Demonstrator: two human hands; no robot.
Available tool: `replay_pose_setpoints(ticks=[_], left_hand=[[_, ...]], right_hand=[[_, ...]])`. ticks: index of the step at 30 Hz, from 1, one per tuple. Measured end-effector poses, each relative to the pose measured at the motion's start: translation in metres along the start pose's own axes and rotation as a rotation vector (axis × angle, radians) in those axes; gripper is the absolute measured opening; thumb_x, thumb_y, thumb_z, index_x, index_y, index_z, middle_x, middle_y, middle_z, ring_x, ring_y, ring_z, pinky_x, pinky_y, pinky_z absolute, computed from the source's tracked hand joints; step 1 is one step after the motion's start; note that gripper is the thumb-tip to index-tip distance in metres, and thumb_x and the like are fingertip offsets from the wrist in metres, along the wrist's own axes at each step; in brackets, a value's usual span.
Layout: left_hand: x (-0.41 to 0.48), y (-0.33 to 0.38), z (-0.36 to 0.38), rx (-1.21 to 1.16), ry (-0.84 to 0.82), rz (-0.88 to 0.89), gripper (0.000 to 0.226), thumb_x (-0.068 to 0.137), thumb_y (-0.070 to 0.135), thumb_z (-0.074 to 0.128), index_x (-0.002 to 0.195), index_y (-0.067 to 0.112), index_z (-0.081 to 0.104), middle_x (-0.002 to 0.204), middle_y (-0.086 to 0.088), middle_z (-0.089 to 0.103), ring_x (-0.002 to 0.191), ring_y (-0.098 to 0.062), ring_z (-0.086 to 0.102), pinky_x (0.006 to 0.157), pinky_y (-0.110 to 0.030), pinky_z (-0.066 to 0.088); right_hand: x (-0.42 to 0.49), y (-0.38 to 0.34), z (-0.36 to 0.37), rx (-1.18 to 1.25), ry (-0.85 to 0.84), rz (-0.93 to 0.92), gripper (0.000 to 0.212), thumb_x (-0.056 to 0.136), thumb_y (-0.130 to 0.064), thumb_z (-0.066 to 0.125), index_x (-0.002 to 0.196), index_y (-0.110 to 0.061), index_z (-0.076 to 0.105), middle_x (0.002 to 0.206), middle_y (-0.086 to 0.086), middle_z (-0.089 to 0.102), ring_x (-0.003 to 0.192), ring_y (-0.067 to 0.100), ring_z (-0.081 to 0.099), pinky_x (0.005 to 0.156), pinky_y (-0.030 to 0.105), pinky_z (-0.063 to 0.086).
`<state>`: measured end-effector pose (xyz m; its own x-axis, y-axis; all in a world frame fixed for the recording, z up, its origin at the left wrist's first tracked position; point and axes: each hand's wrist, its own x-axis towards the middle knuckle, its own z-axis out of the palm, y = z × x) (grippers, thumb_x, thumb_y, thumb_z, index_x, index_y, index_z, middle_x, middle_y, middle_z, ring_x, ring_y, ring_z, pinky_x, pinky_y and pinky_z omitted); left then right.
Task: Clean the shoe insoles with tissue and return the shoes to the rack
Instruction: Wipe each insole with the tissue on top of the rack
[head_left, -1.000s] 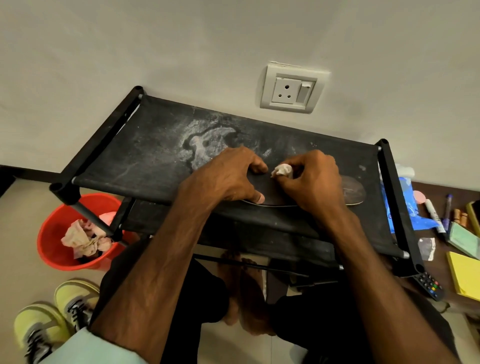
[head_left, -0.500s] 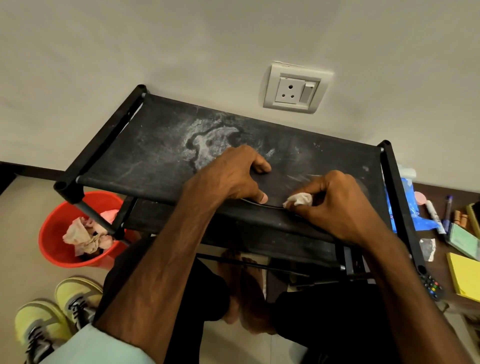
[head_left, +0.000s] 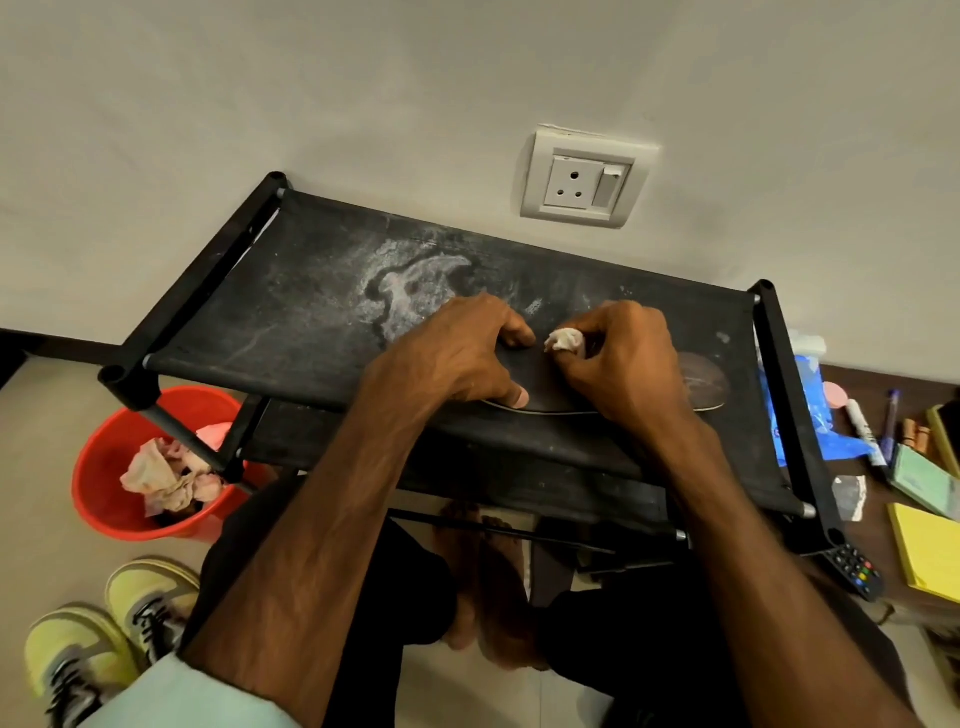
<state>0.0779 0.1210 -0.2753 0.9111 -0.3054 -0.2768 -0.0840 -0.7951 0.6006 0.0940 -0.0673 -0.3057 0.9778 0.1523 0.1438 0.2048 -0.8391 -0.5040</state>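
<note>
One view only, head cam. Shows dark insole (head_left: 701, 385) lying flat along near edge of rack (head_left: 311, 312) top shelf. Shows left hand (head_left: 457, 358) bridged over its middle, fingers (head_left: 514, 335) curled onto far edge, thumb on near edge, pinning it. Shows right hand (head_left: 628, 371) just beside, clamped on small wadded tissue (head_left: 565, 340) pressed to insole. Expect insole light, thin, floppy, likely to skate on dusty fabric: pin flat close to wiped spot, lift by an edge. Expect tissue soft, easily torn: keep balled. Also shows yellow shoes (head_left: 104, 639) on floor, red bucket (head_left: 98, 499) of used tissue beside rack.
</note>
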Motion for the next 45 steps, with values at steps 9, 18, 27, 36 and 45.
replay_pose_setpoints(ticks=[9,18,27,36,45], left_hand=[[0.000,-0.002,0.000,-0.050,0.001,-0.005,0.072,0.077,0.028,0.087,0.142,0.028,0.056,0.141,0.010,0.057,0.098,-0.003,0.046,0.087,-0.020,0.036],[0.002,0.002,0.018,0.098,0.202,0.076,0.067,0.072,0.052,0.084,0.129,0.030,0.057,0.127,0.006,0.055,0.120,-0.014,0.047,0.105,-0.036,0.041],[0.010,0.007,0.025,0.225,0.145,0.066,0.096,0.063,0.077,0.075,0.144,0.031,0.049,0.145,0.005,0.045,0.137,-0.020,0.031,0.115,-0.043,0.033],[0.003,0.005,0.015,0.134,0.140,0.077,0.087,0.065,0.061,0.085,0.139,0.028,0.053,0.135,0.004,0.050,0.122,-0.015,0.046,0.101,-0.032,0.041],[0.008,0.003,0.018,0.056,0.119,-0.028,0.086,0.060,0.060,0.089,0.135,0.031,0.058,0.137,0.004,0.053,0.129,-0.018,0.047,0.110,-0.043,0.041]], right_hand=[[-0.020,0.000,-0.027,0.085,-0.345,-0.061,0.008,0.080,-0.034,0.080,0.088,-0.034,0.082,0.082,-0.013,0.078,0.075,0.003,0.072,0.071,0.039,0.063],[-0.032,0.021,-0.044,0.282,0.085,0.006,0.008,0.087,-0.024,0.078,0.094,-0.024,0.082,0.087,-0.015,0.076,0.082,0.000,0.071,0.074,0.016,0.057],[-0.023,0.031,-0.036,0.245,0.105,0.008,0.008,0.088,-0.019,0.079,0.093,-0.024,0.082,0.086,-0.018,0.074,0.083,-0.006,0.068,0.071,0.010,0.053],[-0.008,0.011,-0.019,0.137,0.004,-0.060,0.009,0.088,-0.021,0.076,0.094,-0.027,0.081,0.089,-0.007,0.077,0.076,0.007,0.070,0.072,0.030,0.060],[0.004,0.007,-0.019,-0.115,-0.140,0.014,0.017,0.086,-0.028,0.071,0.099,-0.037,0.080,0.087,-0.004,0.076,0.082,0.020,0.070,0.076,0.046,0.061]])
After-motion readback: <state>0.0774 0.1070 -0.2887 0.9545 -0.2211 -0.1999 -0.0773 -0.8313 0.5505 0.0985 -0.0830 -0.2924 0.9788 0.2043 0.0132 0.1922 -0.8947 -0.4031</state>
